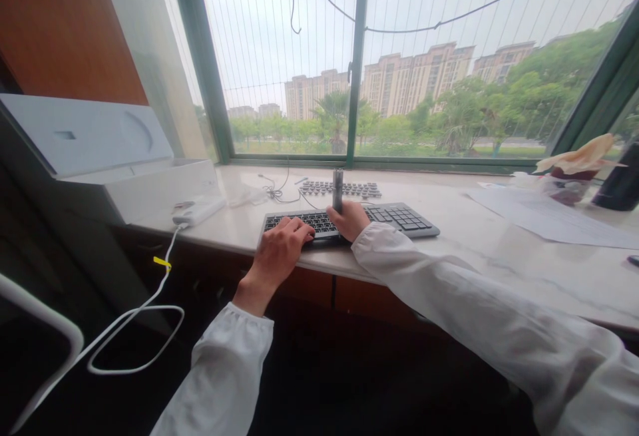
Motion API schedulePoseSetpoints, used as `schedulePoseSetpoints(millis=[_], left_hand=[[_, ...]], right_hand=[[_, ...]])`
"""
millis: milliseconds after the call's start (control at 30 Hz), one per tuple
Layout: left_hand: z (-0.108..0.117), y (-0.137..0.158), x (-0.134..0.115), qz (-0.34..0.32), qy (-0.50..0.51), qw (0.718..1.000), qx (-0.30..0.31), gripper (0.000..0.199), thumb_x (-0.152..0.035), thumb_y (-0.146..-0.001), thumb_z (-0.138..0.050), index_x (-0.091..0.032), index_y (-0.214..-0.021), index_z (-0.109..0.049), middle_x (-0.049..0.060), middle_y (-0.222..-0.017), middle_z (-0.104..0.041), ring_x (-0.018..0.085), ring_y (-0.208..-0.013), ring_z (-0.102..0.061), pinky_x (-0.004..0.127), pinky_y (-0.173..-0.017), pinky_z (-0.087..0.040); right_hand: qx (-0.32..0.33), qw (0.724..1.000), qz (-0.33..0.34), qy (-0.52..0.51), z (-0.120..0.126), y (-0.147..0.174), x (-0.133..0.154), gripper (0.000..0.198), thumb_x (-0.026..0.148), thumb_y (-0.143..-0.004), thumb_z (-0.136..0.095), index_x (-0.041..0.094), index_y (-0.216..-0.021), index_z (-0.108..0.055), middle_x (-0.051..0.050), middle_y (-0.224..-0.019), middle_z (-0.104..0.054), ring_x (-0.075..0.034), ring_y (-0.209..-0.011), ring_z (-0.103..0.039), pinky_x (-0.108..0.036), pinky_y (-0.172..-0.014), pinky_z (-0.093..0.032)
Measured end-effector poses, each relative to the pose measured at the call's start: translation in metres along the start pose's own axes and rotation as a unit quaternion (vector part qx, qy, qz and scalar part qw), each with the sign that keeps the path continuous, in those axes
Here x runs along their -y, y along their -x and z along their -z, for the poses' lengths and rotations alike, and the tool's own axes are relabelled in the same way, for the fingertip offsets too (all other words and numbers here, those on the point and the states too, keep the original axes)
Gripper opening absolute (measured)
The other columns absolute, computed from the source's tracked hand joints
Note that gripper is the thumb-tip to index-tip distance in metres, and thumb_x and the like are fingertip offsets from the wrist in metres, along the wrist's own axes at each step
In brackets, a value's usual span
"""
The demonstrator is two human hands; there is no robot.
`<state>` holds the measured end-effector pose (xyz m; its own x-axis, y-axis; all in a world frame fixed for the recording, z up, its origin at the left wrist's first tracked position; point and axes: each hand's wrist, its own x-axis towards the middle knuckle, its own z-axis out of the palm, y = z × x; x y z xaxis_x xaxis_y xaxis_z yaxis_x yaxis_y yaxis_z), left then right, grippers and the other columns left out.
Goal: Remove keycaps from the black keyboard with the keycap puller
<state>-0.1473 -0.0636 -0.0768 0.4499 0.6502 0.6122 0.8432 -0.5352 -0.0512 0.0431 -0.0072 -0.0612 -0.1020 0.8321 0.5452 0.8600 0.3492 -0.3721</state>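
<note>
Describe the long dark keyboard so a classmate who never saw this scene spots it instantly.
Start at the green-framed glass window and drop to the white marbled counter below. Near its front edge, partly under the left hand, lies the long dark keyboard. Unlike the small grey key-like pieces behind, it is one wide slab.

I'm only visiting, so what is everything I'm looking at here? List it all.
Keyboard: one, black, on the counter
Keycaps: many, dark, behind the keyboard
Upright object: one, dark, in the right hand
Box: one, white, open, at left
Apparent power strip: one, white, beside the box
Cord: one, white with yellow tag, hanging left
Paper: count unclear, white, at right
Dark container: one, black, far right
Window frame: one, green, behind the counter
Buildings: several, beige, outside
Trees: many, green, outside
Sleeves: two, white, one per arm
Left hand: one, bare, at keyboard's left
Right hand: one, bare, around upright object
</note>
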Motion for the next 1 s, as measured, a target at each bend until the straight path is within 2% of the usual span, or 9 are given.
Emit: schedulePoseSetpoints(millis=[133, 300, 500, 633, 833, 1000], left_hand=[[-0.001, -0.006, -0.012, 0.019, 0.032, 0.999, 0.002, 0.029, -0.040, -0.097, -0.042, -0.027, -0.101, -0.067, 0.003, -0.103, -0.066, 0.019, -0.101, -0.057, 0.028, -0.070, -0.046], [-0.008, -0.016, -0.021, 0.031, 0.073, 0.997, 0.018, 0.024, -0.045, -0.092, -0.053, -0.028, -0.098, -0.069, 0.001, -0.101, -0.066, 0.019, -0.099, -0.058, 0.029, -0.070, -0.047], [-0.014, -0.020, -0.020, 0.031, 0.096, 0.995, 0.021, 0.022, -0.038, -0.095, -0.050, -0.026, -0.097, -0.067, 0.002, -0.101, -0.065, 0.019, -0.096, -0.061, 0.028, -0.069, -0.045], [-0.015, -0.019, -0.019, 0.028, 0.096, 0.995, 0.012, 0.021, -0.038, -0.095, -0.049, -0.026, -0.096, -0.066, 0.001, -0.100, -0.065, 0.018, -0.094, -0.061, 0.028, -0.067, -0.044], [-0.015, -0.018, -0.021, 0.056, 0.089, 0.994, 0.006, 0.022, -0.039, -0.094, -0.050, -0.027, -0.093, -0.068, 0.002, -0.096, -0.065, 0.020, -0.094, -0.061, 0.029, -0.066, -0.044], [-0.016, -0.018, -0.022, 0.072, 0.089, 0.993, 0.009, 0.022, -0.041, -0.094, -0.050, -0.028, -0.092, -0.068, 0.002, -0.095, -0.065, 0.021, -0.093, -0.061, 0.030, -0.067, -0.045]], right_hand=[[-0.008, 1.000, 0.004, 0.016, -0.002, 0.000, -0.002, 0.035, 0.033, -0.084, -0.040, 0.019, -0.054, -0.052, -0.003, -0.054, -0.053, -0.013, -0.051, -0.039, -0.028, -0.053, -0.024], [-0.007, 1.000, 0.012, -0.007, -0.004, 0.001, -0.003, 0.034, 0.035, -0.084, -0.040, 0.019, -0.056, -0.051, -0.001, -0.053, -0.051, -0.012, -0.051, -0.040, -0.027, -0.054, -0.026], [0.021, 0.999, 0.026, -0.039, -0.002, -0.001, -0.003, 0.033, 0.035, -0.084, -0.041, 0.019, -0.056, -0.045, 0.000, -0.053, -0.049, -0.012, -0.054, -0.045, -0.026, -0.054, -0.027], [0.036, 0.998, 0.028, -0.052, -0.002, -0.002, -0.002, 0.034, 0.037, -0.084, -0.041, 0.020, -0.055, -0.041, 0.001, -0.052, -0.046, -0.012, -0.053, -0.042, -0.025, -0.053, -0.026], [0.028, 0.997, 0.046, -0.063, -0.003, -0.001, -0.002, 0.035, 0.037, -0.084, -0.040, 0.020, -0.055, -0.035, 0.003, -0.050, -0.039, -0.011, -0.051, -0.038, -0.025, -0.053, -0.025], [0.017, 0.998, 0.038, -0.051, -0.002, -0.001, -0.001, 0.033, 0.036, -0.083, -0.040, 0.020, -0.054, -0.036, 0.002, -0.049, -0.040, -0.011, -0.051, -0.038, -0.026, -0.052, -0.025]])
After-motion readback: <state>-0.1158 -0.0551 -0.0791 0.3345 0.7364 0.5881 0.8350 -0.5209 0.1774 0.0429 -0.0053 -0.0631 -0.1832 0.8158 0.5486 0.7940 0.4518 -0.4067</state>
